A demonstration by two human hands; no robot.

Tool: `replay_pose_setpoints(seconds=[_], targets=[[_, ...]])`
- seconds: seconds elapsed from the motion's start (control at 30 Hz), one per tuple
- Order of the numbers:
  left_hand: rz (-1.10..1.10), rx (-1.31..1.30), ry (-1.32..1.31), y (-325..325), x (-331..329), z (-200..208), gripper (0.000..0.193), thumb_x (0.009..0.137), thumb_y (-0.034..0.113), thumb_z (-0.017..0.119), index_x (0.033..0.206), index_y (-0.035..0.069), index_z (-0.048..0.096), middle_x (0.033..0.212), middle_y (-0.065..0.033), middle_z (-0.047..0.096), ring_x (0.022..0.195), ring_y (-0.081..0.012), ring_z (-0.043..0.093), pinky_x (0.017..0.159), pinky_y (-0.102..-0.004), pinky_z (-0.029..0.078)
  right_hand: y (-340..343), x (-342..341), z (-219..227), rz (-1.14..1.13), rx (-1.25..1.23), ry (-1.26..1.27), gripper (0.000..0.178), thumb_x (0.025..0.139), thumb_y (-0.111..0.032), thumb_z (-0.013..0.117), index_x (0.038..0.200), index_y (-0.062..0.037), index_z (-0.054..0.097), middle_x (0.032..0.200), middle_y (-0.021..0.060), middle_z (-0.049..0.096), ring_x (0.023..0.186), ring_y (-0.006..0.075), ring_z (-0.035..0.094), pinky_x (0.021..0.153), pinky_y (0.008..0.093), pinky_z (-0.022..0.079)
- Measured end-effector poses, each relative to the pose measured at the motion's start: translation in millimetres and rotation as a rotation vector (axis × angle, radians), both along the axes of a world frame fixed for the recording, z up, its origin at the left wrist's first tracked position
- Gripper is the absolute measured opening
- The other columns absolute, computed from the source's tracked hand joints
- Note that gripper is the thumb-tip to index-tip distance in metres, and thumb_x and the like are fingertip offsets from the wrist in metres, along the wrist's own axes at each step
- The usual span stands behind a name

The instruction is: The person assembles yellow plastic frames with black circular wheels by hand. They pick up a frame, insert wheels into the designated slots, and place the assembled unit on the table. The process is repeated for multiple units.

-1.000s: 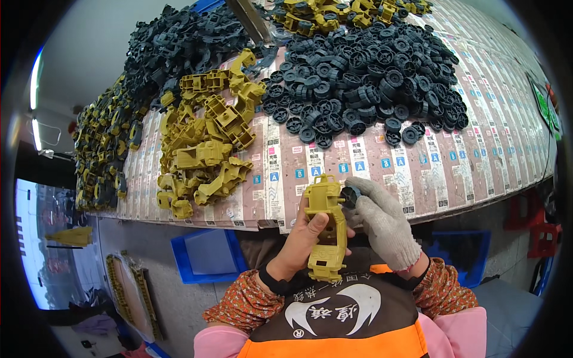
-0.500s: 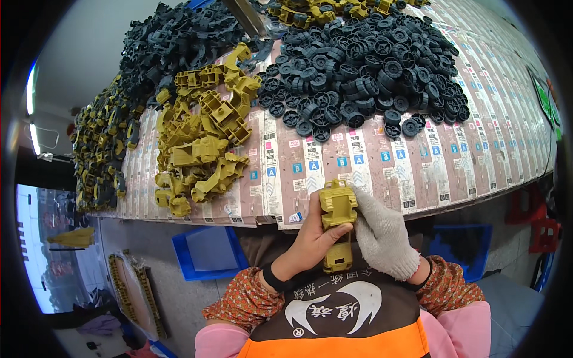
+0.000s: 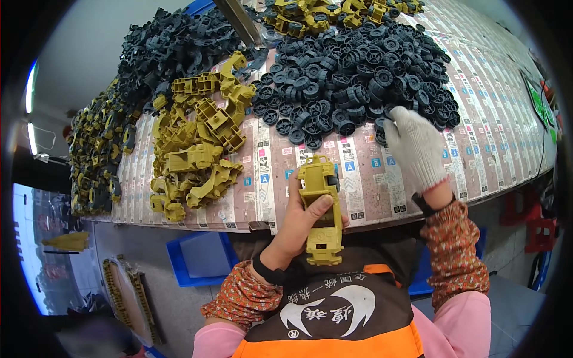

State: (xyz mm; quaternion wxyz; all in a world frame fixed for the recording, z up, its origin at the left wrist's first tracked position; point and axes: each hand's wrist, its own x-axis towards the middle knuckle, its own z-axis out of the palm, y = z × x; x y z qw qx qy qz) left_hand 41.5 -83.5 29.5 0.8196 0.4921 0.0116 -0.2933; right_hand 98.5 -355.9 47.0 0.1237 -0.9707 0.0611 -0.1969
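Note:
My left hand (image 3: pixel 291 230) grips a yellow plastic toy vehicle body (image 3: pixel 325 234) near the table's front edge, its thumb pressed across the open cab. On the body's right side, near the far end, sits a dark wheel (image 3: pixel 333 180). My right hand (image 3: pixel 413 146), in a white knitted glove, is stretched out to the near edge of a heap of dark toy wheels (image 3: pixel 352 77). Its thumb and fingers close at a wheel there; the fingertips are partly hidden. Another dark wheel (image 3: pixel 380 133) lies just left of the thumb.
Several yellow bodies (image 3: pixel 194 156) are piled left of centre. Behind them lie dark plastic parts (image 3: pixel 173 51), with yellow-and-dark pieces (image 3: pixel 98 155) at the far left. A metal post (image 3: pixel 239 22) rises at the back. Below the table stands a blue bin (image 3: pixel 203 258); red stools (image 3: pixel 540 234) are at right.
My right hand has left the toy body and reached away to the wheel heap. The body, still in my left hand, has shifted slightly left, and a dark wheel now shows on its side.

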Motion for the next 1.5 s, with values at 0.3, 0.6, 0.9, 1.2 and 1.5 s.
replay_pose_setpoints(seconds=[0.3, 0.6, 0.9, 1.2, 1.5], targets=[[0.124, -0.051, 0.077, 6, 1, -8, 0.036, 0.105, 0.027, 0.069, 0.128, 0.006, 0.051, 0.101, -0.0125, 0.069, 0.095, -0.0293, 0.076, 0.083, -0.0507, 0.068, 10, 32, -14, 0.017, -0.159, 0.221, 0.027, 0.091, -0.022, 0.074, 0.11, -0.0059, 0.062, 0.108, 0.0166, 0.068, 0.104, 0.0363, 0.071, 0.084, 0.0498, 0.061], [0.148, -0.13, 0.102, 14, 1, -17, 0.035, 0.106, 0.031, 0.068, 0.126, 0.005, 0.055, 0.104, -0.0128, 0.069, 0.098, -0.0292, 0.075, 0.083, -0.0495, 0.068, 1, 25, -26, 0.043, -0.272, 0.149, 0.02, 0.089, -0.014, 0.071, 0.105, -0.0056, 0.061, 0.101, 0.0174, 0.068, 0.096, 0.036, 0.073, 0.078, 0.0471, 0.062], [0.152, -0.124, 0.086, 13, -1, -17, 0.034, 0.107, 0.03, 0.066, 0.126, 0.005, 0.056, 0.104, -0.0127, 0.07, 0.097, -0.0282, 0.076, 0.082, -0.0476, 0.069, 1, 37, -26, -0.012, -0.294, 0.175, 0.023, 0.087, -0.014, 0.073, 0.105, -0.0051, 0.062, 0.1, 0.0179, 0.069, 0.096, 0.0358, 0.073, 0.078, 0.0455, 0.061], [0.265, -0.127, 0.018, 26, -2, -22, 0.032, 0.107, 0.033, 0.065, 0.119, 0.004, 0.064, 0.102, -0.0177, 0.074, 0.098, -0.03, 0.076, 0.094, -0.05, 0.064, 44, -46, 36, 0.464, 0.908, 0.518, 0.03, 0.093, -0.011, 0.068, 0.12, 0.0005, 0.063, 0.107, 0.0101, 0.069, 0.096, 0.0186, 0.067, 0.085, 0.0322, 0.055], [0.296, -0.155, -0.039, 10, -2, -16, 0.028, 0.106, 0.025, 0.068, 0.125, 0.008, 0.056, 0.095, -0.0153, 0.074, 0.091, -0.0292, 0.078, 0.086, -0.045, 0.065, 81, -105, 7, 0.358, 1.638, 0.762, 0.036, 0.099, -0.011, 0.058, 0.131, 0.0039, 0.063, 0.114, 0.0066, 0.067, 0.092, 0.0117, 0.064, 0.085, 0.0273, 0.054]])
